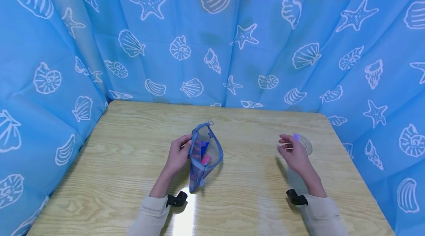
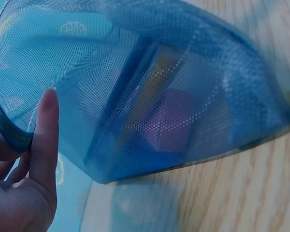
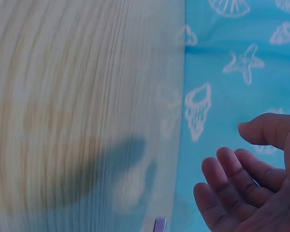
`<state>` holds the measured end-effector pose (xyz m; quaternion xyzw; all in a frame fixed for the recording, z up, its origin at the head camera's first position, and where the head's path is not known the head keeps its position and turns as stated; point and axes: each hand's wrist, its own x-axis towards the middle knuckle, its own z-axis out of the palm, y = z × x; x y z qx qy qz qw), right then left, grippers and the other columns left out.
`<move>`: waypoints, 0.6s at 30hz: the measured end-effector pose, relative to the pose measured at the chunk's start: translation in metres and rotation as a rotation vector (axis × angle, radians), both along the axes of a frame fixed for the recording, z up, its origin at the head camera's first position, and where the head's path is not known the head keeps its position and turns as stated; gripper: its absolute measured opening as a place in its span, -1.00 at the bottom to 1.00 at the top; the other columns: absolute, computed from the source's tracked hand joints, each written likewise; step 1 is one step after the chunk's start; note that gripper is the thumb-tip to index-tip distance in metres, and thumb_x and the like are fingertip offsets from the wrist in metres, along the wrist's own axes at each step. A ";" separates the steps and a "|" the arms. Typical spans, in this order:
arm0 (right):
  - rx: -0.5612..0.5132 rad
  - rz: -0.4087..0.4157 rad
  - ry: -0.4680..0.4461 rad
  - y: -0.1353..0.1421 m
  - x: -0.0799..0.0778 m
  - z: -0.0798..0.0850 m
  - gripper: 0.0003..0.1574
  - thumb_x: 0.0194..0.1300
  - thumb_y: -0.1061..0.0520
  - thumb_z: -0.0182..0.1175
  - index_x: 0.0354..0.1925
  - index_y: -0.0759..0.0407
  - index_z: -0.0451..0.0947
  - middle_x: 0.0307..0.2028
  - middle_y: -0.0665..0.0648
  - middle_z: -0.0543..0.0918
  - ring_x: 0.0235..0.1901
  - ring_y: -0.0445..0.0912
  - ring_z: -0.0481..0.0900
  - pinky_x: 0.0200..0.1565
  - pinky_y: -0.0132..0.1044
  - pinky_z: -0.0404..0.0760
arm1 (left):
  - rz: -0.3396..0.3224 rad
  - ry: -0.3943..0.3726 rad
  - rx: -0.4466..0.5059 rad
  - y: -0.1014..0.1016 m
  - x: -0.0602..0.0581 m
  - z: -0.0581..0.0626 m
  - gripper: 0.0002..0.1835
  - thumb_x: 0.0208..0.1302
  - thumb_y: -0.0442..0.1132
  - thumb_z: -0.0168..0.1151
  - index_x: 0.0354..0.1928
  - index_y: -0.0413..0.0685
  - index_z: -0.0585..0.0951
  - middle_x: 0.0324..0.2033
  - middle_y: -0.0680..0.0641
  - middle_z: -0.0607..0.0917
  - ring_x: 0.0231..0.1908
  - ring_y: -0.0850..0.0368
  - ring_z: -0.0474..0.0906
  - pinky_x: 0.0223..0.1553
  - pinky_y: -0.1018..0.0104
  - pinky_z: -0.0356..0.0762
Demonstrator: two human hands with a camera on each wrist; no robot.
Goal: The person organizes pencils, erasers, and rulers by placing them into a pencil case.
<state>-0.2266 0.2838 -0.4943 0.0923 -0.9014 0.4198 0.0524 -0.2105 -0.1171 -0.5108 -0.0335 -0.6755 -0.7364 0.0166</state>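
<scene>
My left hand (image 1: 178,155) pinches the rim of a blue mesh zip pouch (image 1: 216,147) between thumb and fingers. The pouch gapes at the top, its body tilted over the table. Inside lie a blue item (image 1: 204,147) and a pink block (image 1: 206,159); through the mesh in the left wrist view, a pink block (image 2: 171,121) and a yellowish strip (image 2: 152,87) show. Over the right side of the table, my right hand (image 1: 295,155) hangs loosely curved, holding nothing. Close by it are a small purple object (image 1: 296,137) and a clear round protractor (image 1: 306,145), partly hidden by the hand.
The wood-grain table (image 1: 245,199) has rounded far corners. A blue curtain (image 1: 186,70) printed with white shells and starfish hangs around its back and sides. Black wrist cameras, one of them the left camera (image 1: 177,199), sit at both cuffs.
</scene>
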 end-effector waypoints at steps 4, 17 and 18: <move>0.014 -0.047 0.021 0.016 -0.007 -0.003 -0.49 0.47 0.30 0.13 0.29 0.53 0.36 0.07 0.50 0.56 -0.01 0.23 0.56 -0.14 -0.63 0.46 | 0.011 0.011 -0.012 -0.001 0.000 -0.002 -0.72 0.55 -0.47 -0.07 0.12 -0.48 0.56 -0.13 -0.37 0.69 -0.36 0.20 0.68 -0.37 0.30 0.74; 0.086 -0.279 -0.134 0.044 -0.026 -0.009 -0.39 0.50 0.17 0.05 0.34 0.55 0.28 0.17 0.54 0.51 0.09 0.28 0.53 -0.25 -0.54 0.43 | 0.002 -0.012 0.038 -0.005 -0.002 -0.005 -0.71 0.57 -0.45 -0.08 0.14 -0.45 0.56 -0.13 -0.33 0.69 -0.34 0.17 0.69 -0.33 0.21 0.77; 0.081 -0.286 -0.146 0.045 -0.027 -0.009 -0.38 0.49 0.18 0.03 0.35 0.56 0.26 0.18 0.54 0.49 0.11 0.28 0.52 -0.23 -0.51 0.45 | 0.002 -0.013 0.038 -0.005 -0.002 -0.005 -0.70 0.57 -0.45 -0.08 0.14 -0.45 0.56 -0.13 -0.33 0.70 -0.34 0.16 0.69 -0.33 0.21 0.77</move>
